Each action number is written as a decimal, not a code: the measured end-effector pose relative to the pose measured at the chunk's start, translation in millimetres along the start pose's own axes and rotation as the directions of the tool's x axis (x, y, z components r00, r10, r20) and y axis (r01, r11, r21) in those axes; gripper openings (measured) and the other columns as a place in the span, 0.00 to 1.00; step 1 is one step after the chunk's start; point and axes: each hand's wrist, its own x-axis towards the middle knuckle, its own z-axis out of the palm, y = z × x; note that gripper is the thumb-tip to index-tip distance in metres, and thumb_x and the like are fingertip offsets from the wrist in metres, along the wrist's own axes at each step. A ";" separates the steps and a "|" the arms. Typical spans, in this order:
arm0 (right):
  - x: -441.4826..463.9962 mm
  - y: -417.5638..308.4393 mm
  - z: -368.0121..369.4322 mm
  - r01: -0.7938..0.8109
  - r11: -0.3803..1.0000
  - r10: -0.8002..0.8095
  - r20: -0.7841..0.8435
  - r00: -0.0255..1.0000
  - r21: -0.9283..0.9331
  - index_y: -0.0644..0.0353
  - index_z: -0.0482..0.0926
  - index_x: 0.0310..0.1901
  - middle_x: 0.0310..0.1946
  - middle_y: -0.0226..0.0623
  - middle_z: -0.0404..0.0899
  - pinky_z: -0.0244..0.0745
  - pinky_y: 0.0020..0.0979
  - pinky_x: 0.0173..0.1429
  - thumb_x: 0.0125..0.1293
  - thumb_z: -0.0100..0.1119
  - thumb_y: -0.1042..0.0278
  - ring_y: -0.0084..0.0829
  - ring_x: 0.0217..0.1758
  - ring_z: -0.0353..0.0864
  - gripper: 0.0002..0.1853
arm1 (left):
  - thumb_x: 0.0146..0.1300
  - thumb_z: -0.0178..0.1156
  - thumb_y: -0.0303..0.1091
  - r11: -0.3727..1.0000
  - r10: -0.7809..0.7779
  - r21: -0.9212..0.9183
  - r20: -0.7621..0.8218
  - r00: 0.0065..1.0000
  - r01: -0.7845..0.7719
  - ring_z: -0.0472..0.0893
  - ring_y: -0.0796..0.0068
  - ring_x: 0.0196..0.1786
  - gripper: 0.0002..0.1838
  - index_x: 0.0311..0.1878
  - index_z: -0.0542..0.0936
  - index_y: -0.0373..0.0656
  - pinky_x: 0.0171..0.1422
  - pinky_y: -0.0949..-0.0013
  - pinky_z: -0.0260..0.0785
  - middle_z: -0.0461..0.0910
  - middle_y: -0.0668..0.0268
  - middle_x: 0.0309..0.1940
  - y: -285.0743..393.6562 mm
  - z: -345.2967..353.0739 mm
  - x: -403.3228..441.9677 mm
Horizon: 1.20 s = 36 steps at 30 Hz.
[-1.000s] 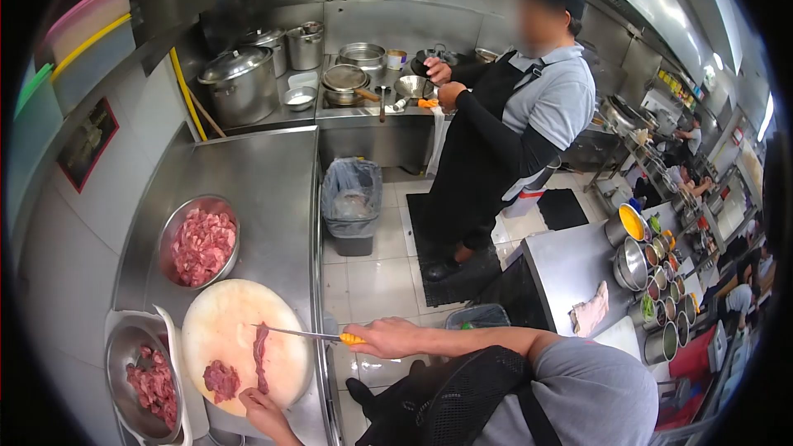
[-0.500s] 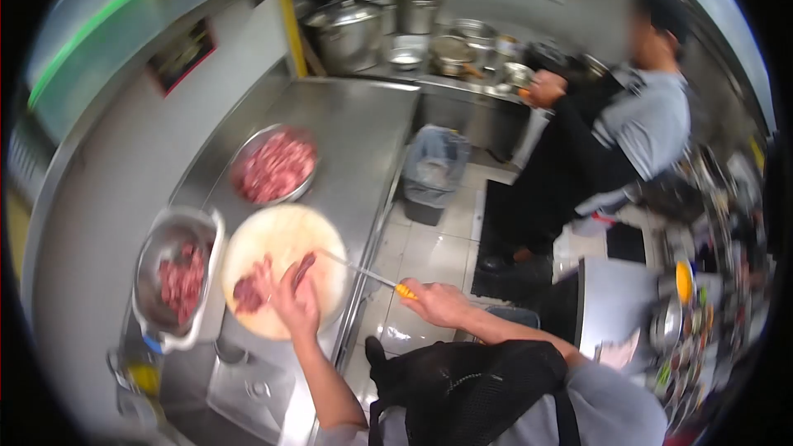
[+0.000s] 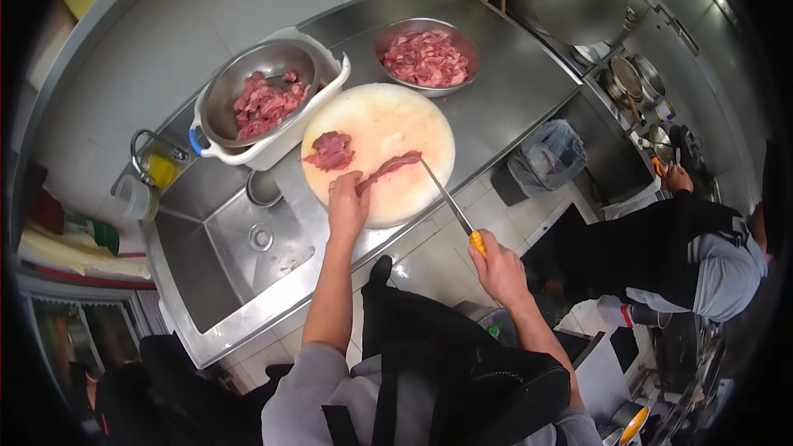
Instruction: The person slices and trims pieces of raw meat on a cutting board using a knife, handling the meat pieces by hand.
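Note:
A long strip of meat (image 3: 391,168) lies on the round white cutting board (image 3: 405,120), and my left hand (image 3: 348,202) pinches its near left end. My right hand (image 3: 498,266) is wrapped round the yellow handle of a knife (image 3: 450,202), beyond the board's right edge. The knife's blade points up and left, its tip close to the strip's far end. A separate piece of meat (image 3: 331,151) rests on the board's left side. Behind the board is a steel bowl of cut meat (image 3: 427,56). A second bowl with meat (image 3: 270,104) sits in a white tub (image 3: 273,151) at the left.
A steel sink (image 3: 234,239) is left of my left arm. The steel counter (image 3: 516,58) extends to the back right. A lined bin (image 3: 546,157) stands beyond the counter's edge. At the right, a person in a black apron (image 3: 661,239) works by the stove. Another person's dark clothing (image 3: 165,388) shows at lower left.
The view has swung left, bringing the sink into full view. My left hand has shifted to the strip's near end, and the strip lies stretched across the board. The knife remains in my right hand.

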 end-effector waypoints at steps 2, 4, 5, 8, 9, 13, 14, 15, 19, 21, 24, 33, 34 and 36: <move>4.2 -3.9 4.1 0.031 0.999 -0.031 0.020 0.999 -0.008 0.54 0.73 0.68 0.43 0.55 0.90 0.82 0.61 0.50 0.83 0.59 0.55 0.65 0.47 0.89 0.20 | 0.65 0.72 0.23 1.000 -0.019 0.004 0.047 0.999 0.019 0.85 0.51 0.48 0.22 0.61 0.81 0.38 0.55 0.51 0.78 0.89 0.54 0.43 -8.1 5.6 -3.3; 11.0 -9.1 6.4 0.056 0.997 -0.054 0.049 0.997 -0.057 0.55 0.73 0.66 0.43 0.54 0.90 0.83 0.61 0.51 0.83 0.59 0.56 0.64 0.46 0.89 0.19 | 0.65 0.72 0.23 0.998 -0.059 -0.010 0.088 0.994 0.060 0.85 0.51 0.47 0.23 0.63 0.80 0.38 0.55 0.51 0.78 0.90 0.55 0.43 -4.6 3.9 2.5; 12.0 -10.7 9.3 0.060 0.997 -0.057 0.058 0.997 -0.055 0.55 0.73 0.66 0.43 0.54 0.90 0.83 0.61 0.51 0.83 0.59 0.56 0.64 0.46 0.89 0.19 | 0.65 0.72 0.23 0.995 -0.094 -0.030 0.141 0.986 0.099 0.85 0.51 0.46 0.24 0.64 0.79 0.37 0.55 0.51 0.78 0.90 0.56 0.42 -2.4 1.9 0.2; 23.2 -17.4 15.1 0.070 0.996 -0.064 0.108 0.992 -0.053 0.55 0.73 0.65 0.45 0.54 0.90 0.83 0.60 0.52 0.82 0.59 0.56 0.63 0.46 0.89 0.18 | 0.65 0.72 0.22 0.998 -0.050 -0.027 0.162 0.986 0.055 0.86 0.54 0.44 0.26 0.66 0.77 0.37 0.54 0.53 0.79 0.89 0.58 0.41 -3.8 1.1 -4.4; 26.7 -22.3 17.2 0.082 0.994 -0.073 0.120 0.990 -0.067 0.56 0.73 0.64 0.45 0.54 0.90 0.83 0.60 0.52 0.82 0.59 0.57 0.62 0.46 0.89 0.17 | 0.66 0.72 0.22 0.999 -0.018 -0.040 0.168 0.986 0.025 0.86 0.55 0.44 0.26 0.66 0.77 0.37 0.53 0.54 0.79 0.89 0.58 0.41 -3.3 0.6 -5.5; 42.7 -33.4 25.3 0.171 0.983 -0.157 0.190 0.969 -0.062 0.56 0.74 0.62 0.47 0.54 0.90 0.83 0.60 0.54 0.82 0.58 0.56 0.63 0.47 0.90 0.16 | 0.67 0.73 0.23 0.995 -0.031 -0.089 0.170 0.985 0.047 0.86 0.58 0.44 0.27 0.67 0.75 0.37 0.51 0.57 0.81 0.88 0.59 0.41 -0.2 -0.2 -11.9; 46.5 -33.5 25.7 0.170 0.984 -0.156 0.194 0.968 -0.055 0.56 0.74 0.62 0.47 0.54 0.90 0.83 0.60 0.54 0.82 0.58 0.56 0.63 0.47 0.90 0.16 | 0.66 0.73 0.22 0.989 -0.072 -0.118 0.170 0.983 0.092 0.86 0.56 0.45 0.27 0.66 0.75 0.37 0.53 0.55 0.80 0.88 0.58 0.41 1.6 -0.3 -13.7; 51.2 -30.3 24.0 0.146 0.985 -0.125 0.198 0.972 -0.093 0.57 0.74 0.61 0.47 0.54 0.90 0.83 0.60 0.54 0.83 0.58 0.56 0.64 0.47 0.90 0.16 | 0.65 0.73 0.22 0.979 -0.109 -0.149 0.171 0.979 0.135 0.85 0.53 0.46 0.27 0.66 0.75 0.37 0.55 0.52 0.79 0.88 0.58 0.41 0.7 0.0 -14.1; 68.4 -13.8 3.5 0.033 0.976 0.003 0.165 0.986 -0.214 0.57 0.74 0.62 0.48 0.54 0.90 0.83 0.60 0.54 0.83 0.56 0.55 0.65 0.47 0.89 0.16 | 0.65 0.74 0.22 0.985 -0.065 -0.147 0.167 0.984 0.090 0.85 0.55 0.46 0.28 0.66 0.75 0.37 0.55 0.54 0.79 0.88 0.59 0.39 -2.3 1.1 -11.8; 68.0 -8.8 1.9 0.011 0.983 0.012 0.124 0.992 -0.184 0.56 0.74 0.62 0.48 0.55 0.89 0.84 0.61 0.54 0.83 0.57 0.55 0.65 0.47 0.89 0.17 | 0.65 0.75 0.22 0.975 -0.118 -0.160 0.221 0.968 0.155 0.84 0.55 0.49 0.28 0.66 0.75 0.37 0.54 0.55 0.79 0.87 0.57 0.44 0.5 -5.6 -11.6; 63.5 -10.4 -3.0 -0.005 0.992 0.013 0.063 0.998 -0.128 0.56 0.74 0.64 0.48 0.55 0.89 0.84 0.61 0.54 0.83 0.58 0.56 0.65 0.47 0.89 0.17 | 0.63 0.76 0.22 0.974 -0.088 -0.196 0.152 0.984 0.117 0.83 0.54 0.53 0.29 0.66 0.75 0.37 0.54 0.55 0.79 0.84 0.54 0.50 12.9 -16.5 -10.1; 46.8 -23.5 3.0 0.084 0.992 -0.070 0.141 0.988 -0.099 0.56 0.74 0.64 0.48 0.51 0.89 0.84 0.60 0.52 0.82 0.59 0.56 0.65 0.45 0.89 0.18 | 0.60 0.79 0.31 0.993 0.116 -0.012 0.094 0.989 -0.115 0.79 0.51 0.52 0.20 0.55 0.86 0.42 0.59 0.49 0.73 0.81 0.58 0.47 9.0 -4.7 5.4; 48.2 -22.0 7.0 0.108 0.990 -0.092 0.163 0.982 -0.094 0.55 0.75 0.64 0.48 0.51 0.89 0.84 0.60 0.51 0.82 0.59 0.56 0.65 0.45 0.89 0.18 | 0.60 0.79 0.31 0.994 0.112 -0.011 0.098 0.989 -0.112 0.79 0.51 0.52 0.20 0.55 0.86 0.42 0.59 0.49 0.73 0.81 0.58 0.47 11.1 -1.7 3.4; 55.5 -13.4 5.7 0.104 0.986 -0.083 0.164 0.983 -0.129 0.55 0.75 0.64 0.47 0.51 0.90 0.84 0.60 0.51 0.82 0.59 0.56 0.64 0.45 0.89 0.18 | 0.63 0.77 0.33 0.985 0.125 0.087 0.218 0.968 -0.147 0.80 0.55 0.50 0.14 0.51 0.90 0.46 0.55 0.52 0.72 0.82 0.62 0.43 14.7 3.5 0.2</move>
